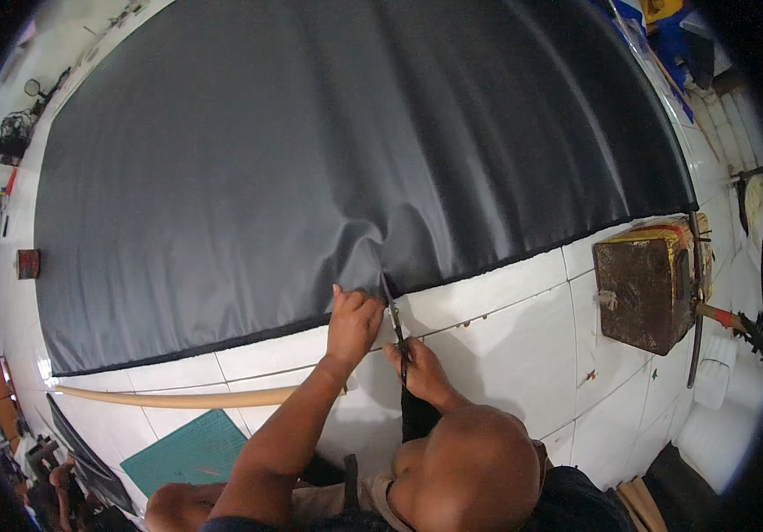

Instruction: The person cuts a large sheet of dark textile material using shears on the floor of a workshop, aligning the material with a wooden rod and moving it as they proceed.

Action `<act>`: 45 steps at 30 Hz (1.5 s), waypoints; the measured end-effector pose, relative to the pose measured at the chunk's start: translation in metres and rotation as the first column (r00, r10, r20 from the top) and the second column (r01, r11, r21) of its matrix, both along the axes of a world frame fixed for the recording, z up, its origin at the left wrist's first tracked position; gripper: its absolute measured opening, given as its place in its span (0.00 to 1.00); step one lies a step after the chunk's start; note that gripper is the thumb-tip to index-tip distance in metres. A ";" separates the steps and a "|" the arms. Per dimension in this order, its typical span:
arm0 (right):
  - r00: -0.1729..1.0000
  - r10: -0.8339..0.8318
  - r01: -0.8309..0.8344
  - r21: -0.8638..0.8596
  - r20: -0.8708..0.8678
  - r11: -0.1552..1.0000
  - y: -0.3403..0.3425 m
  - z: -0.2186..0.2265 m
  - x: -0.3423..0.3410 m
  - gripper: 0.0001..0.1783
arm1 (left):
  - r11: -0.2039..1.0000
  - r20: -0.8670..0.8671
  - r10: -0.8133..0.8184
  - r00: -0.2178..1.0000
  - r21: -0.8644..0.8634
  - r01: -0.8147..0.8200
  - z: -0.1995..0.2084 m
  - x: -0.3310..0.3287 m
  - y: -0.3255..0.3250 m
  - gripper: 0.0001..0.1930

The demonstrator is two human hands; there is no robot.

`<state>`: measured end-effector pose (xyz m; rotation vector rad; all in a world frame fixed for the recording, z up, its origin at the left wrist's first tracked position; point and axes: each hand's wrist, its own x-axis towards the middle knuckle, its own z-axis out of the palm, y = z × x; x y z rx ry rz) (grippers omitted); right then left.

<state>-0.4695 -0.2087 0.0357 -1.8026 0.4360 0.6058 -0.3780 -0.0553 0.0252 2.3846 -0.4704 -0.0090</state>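
Observation:
A large black sheet (222,177), smooth and slightly shiny like leatherette, is spread over the white tiles, with long folds running through it. At its near edge my left hand (355,321) is closed on the material, which is puckered just beyond the fingers. My right hand (423,374) grips a pair of scissors (397,319) by the black handles. The blades point away from me and reach over the sheet's edge, right beside my left fingers. Part of the blades is hard to make out against the dark material.
A long tan strip (186,398) and a green cutting mat (185,450) lie at the near left. To the right stands a worn brown block (647,288) beside a metal rod (695,310). A small reddish tin (29,264) touches the sheet's left edge. My bent knees (479,470) are close below.

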 end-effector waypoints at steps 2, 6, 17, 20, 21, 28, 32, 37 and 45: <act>0.999 0.024 -0.024 0.000 -0.046 1.000 0.000 0.008 0.013 0.28 | 1.000 -0.017 -0.026 1.000 0.012 0.027 0.001 0.001 0.005 0.08; 0.997 0.016 -0.014 -0.034 0.075 0.999 0.002 -0.011 0.009 0.27 | 0.995 -0.035 -0.101 0.994 0.019 0.102 0.005 0.004 0.008 0.11; 0.982 -0.042 0.061 -0.102 0.182 0.993 0.018 -0.009 0.057 0.27 | 0.924 -0.057 -0.333 0.941 0.179 0.338 0.014 0.006 0.028 0.20; 0.985 -0.065 0.062 0.024 0.162 0.998 0.012 0.005 0.078 0.27 | 0.908 -0.045 -0.359 0.932 0.211 0.360 0.013 0.009 0.029 0.20; 0.997 -0.059 0.061 0.053 -0.042 0.997 0.013 0.004 0.079 0.30 | 0.908 -0.054 -0.359 0.932 0.213 0.362 0.013 0.008 0.030 0.19; 0.984 -0.061 0.067 -0.029 0.165 0.997 0.017 -0.011 0.077 0.27 | 0.903 -0.069 -0.379 0.923 0.190 0.385 0.012 0.007 0.036 0.19; 0.974 -0.047 0.074 -0.116 0.223 0.990 0.021 -0.031 0.105 0.31 | 0.889 -0.045 -0.418 0.907 0.187 0.419 0.011 0.007 0.033 0.23; 0.997 -0.009 0.016 -0.100 0.072 0.995 0.024 -0.019 0.159 0.37 | 0.895 0.019 -0.421 0.907 0.170 0.412 0.012 0.006 0.032 0.29; 0.982 -0.040 0.055 -0.077 0.185 0.995 0.024 -0.018 0.170 0.35 | 0.864 -0.156 -0.376 0.913 0.299 0.406 0.022 0.006 0.023 0.30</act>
